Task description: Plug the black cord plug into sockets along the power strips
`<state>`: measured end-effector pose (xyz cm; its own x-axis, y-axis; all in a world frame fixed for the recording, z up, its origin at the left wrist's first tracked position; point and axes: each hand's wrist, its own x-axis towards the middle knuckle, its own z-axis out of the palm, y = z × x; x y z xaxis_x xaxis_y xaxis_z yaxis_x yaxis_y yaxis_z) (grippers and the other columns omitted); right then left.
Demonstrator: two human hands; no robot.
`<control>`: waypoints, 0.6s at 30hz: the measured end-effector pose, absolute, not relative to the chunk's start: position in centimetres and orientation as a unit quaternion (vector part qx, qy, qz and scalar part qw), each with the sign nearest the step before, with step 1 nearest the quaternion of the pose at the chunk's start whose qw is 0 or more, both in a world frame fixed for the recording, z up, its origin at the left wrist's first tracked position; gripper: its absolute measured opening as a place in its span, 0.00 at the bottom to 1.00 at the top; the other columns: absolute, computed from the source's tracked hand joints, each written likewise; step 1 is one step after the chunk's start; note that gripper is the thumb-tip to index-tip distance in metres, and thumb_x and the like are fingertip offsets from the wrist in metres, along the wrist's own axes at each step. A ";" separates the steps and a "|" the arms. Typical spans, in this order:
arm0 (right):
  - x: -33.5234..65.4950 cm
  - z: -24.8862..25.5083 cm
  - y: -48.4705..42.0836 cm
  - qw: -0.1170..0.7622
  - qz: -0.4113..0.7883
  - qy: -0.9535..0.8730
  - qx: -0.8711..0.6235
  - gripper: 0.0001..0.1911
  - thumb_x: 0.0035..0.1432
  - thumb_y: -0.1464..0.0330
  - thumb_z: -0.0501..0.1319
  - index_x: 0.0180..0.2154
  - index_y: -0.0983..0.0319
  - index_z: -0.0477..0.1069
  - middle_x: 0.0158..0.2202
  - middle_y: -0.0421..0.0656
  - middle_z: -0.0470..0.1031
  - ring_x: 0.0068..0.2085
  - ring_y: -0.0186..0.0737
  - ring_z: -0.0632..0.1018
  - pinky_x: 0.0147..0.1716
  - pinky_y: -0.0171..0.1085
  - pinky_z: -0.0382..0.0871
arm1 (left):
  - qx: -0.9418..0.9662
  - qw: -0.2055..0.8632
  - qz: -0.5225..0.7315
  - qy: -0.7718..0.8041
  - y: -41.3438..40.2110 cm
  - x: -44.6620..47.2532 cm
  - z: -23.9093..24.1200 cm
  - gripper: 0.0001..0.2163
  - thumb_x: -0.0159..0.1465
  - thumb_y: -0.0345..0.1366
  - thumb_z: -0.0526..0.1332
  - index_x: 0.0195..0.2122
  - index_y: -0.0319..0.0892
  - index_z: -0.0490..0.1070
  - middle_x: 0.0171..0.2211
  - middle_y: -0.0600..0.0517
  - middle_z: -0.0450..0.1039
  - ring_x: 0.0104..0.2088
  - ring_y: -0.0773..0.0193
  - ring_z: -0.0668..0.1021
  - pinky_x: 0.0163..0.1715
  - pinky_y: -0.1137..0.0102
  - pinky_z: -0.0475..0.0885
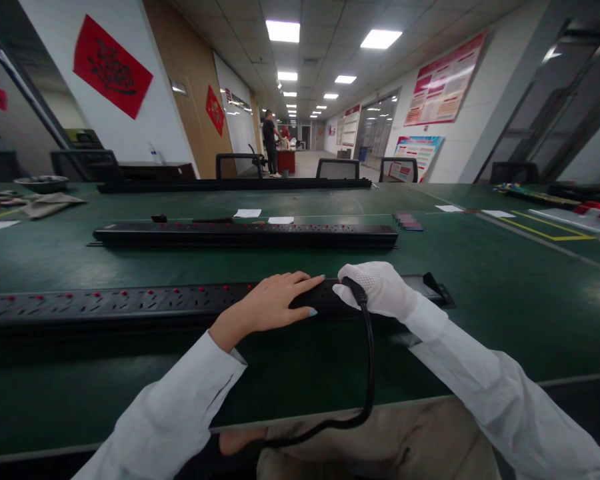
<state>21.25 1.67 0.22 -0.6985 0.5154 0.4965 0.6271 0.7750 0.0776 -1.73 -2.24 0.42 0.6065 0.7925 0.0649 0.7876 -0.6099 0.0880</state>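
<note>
The wide green table (480, 280) carried a long black power strip (105, 303) across its near side, with a second strip (245, 235) lying well behind it. A black cable (369, 373) came up over the table edge to the near strip, where the gloved right hand (380, 288) had its grip closed around the cable's end. Just beside it, the bare left hand (275, 303) lay flat on the strip, its grip open, holding nothing.

Long black power strip (130, 303), red switches, lying flat, black cable (369, 360) curving down from it
</note>
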 end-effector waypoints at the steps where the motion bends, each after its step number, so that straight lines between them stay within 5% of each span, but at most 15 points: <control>1: 21.2 0.3 1.7 0.228 -0.121 -0.914 -0.313 0.13 0.55 0.60 0.51 0.31 0.62 0.67 0.25 0.41 0.72 0.26 0.31 0.71 0.27 0.29 0.58 | 0.896 0.024 0.051 0.441 -2.2 -1.7 0.4 0.27 0.61 0.50 0.46 0.60 0.51 0.41 0.55 0.50 0.57 0.47 0.58 0.68 0.45 0.65 0.62; 18: 21.2 0.3 1.7 0.221 -0.122 -0.916 -0.311 0.14 0.56 0.60 0.49 0.30 0.61 0.67 0.23 0.40 0.71 0.26 0.31 0.71 0.27 0.30 0.56 | 0.892 0.001 0.055 0.449 -2.4 -1.5 0.2 0.28 0.60 0.49 0.49 0.60 0.50 0.43 0.53 0.50 0.59 0.45 0.58 0.69 0.44 0.64 0.64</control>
<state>21.16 1.69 0.28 -0.7084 0.5163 0.4812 0.6245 0.7762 0.0866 -1.52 -2.36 0.16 0.5908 0.8008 0.0979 0.8006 -0.5970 0.0514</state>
